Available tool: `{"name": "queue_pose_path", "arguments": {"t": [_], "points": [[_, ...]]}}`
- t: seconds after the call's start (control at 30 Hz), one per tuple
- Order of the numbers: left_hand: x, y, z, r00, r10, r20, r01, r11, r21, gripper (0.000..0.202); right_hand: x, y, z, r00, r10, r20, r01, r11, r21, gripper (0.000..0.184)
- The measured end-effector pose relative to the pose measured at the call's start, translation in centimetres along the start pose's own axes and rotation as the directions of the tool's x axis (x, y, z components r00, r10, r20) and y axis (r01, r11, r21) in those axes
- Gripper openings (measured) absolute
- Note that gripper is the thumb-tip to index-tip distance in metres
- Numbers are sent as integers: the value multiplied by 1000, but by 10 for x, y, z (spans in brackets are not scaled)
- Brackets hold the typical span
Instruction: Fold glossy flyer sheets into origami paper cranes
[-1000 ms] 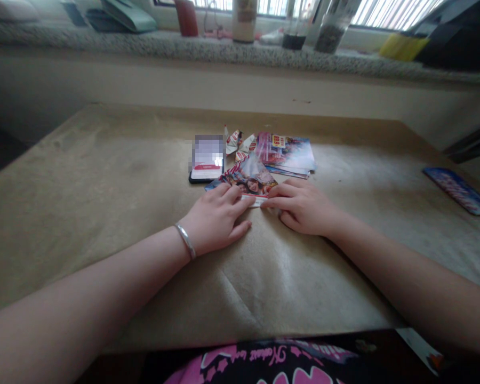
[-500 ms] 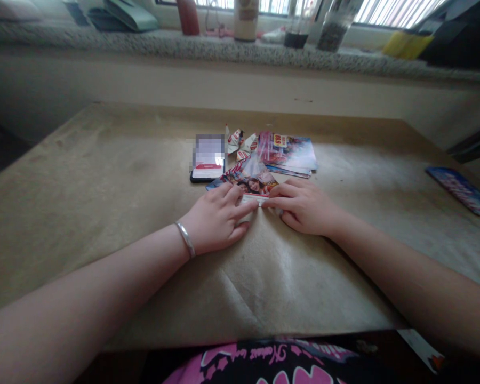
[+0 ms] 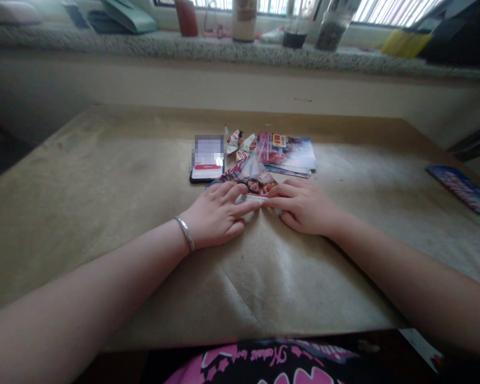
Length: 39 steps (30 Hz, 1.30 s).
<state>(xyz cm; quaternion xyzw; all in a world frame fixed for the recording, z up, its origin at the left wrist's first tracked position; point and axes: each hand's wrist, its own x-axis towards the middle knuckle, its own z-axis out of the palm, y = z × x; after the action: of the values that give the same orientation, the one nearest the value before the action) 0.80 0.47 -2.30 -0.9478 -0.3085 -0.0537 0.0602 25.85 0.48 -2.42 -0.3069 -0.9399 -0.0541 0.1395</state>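
Observation:
A folded sheet of colourful printed paper (image 3: pixel 253 173) lies on the table, its top narrowing to a point and a white, red-edged strip along its near side. My left hand (image 3: pixel 220 210), with a silver bangle at the wrist, rests on the paper's left part, fingers stretched out and the index finger reaching along the strip. From the other side, my right hand (image 3: pixel 302 205) presses its fingertips on the right end of the strip, thumb held apart. The two index fingertips nearly meet at the near edge. Both hands cover parts of the paper.
Beyond the paper are a phone (image 3: pixel 208 158), a folded paper figure (image 3: pixel 240 144) and a stack of printed sheets (image 3: pixel 290 153). A blue printed strip (image 3: pixel 460 188) lies at the right of the table (image 3: pixel 124 154). Jars and bottles (image 3: pixel 244 21) stand on the stone windowsill (image 3: pixel 176 45).
My left hand has shifted slightly, its index finger sliding a little right along the strip and its fingers covering more of the picture. My right hand stays in place.

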Motion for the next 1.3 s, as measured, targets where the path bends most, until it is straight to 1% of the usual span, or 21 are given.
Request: {"name": "queue_pose_path", "arguments": {"t": [0.13, 0.3, 0.4, 0.67, 0.8, 0.93, 1.07, 1.3], "points": [[1, -3, -3, 999, 24, 23, -25, 999, 45, 51, 0, -1, 0, 1000, 6, 6, -6, 1000, -14, 40], [0, -7, -7, 998, 53, 46, -56, 997, 53, 48, -1, -1, 0, 1000, 16, 26, -16, 1000, -13, 37], [0, -11, -9, 994, 90, 69, -93, 995, 40, 48, -1, -1, 0, 999, 28, 35, -28, 1000, -3, 38], [-1, -17, -20, 986, 131, 108, -131, 991, -5, 45, -3, 0, -2, 999, 19, 40, -18, 999, -27, 38], [-1, -22, -22, 977, 171, 129, -168, 985, -36, 43, -4, 1, -1, 999, 17, 37, -17, 1000, -23, 38], [-2, -25, -22, 971, 209, 121, -203, 977, -59, 41, -5, 1, -1, 999, 22, 29, -21, 1000, -18, 38], [-3, -26, -23, 978, 191, 85, -184, 979, -83, 37, -6, 1, -2, 999, 22, 31, -22, 1000, -5, 39], [-5, -27, -25, 981, 178, 81, -167, 978, -126, 35, -7, 2, -2, 1000, 6, 26, -5, 999, -42, 40]]}}
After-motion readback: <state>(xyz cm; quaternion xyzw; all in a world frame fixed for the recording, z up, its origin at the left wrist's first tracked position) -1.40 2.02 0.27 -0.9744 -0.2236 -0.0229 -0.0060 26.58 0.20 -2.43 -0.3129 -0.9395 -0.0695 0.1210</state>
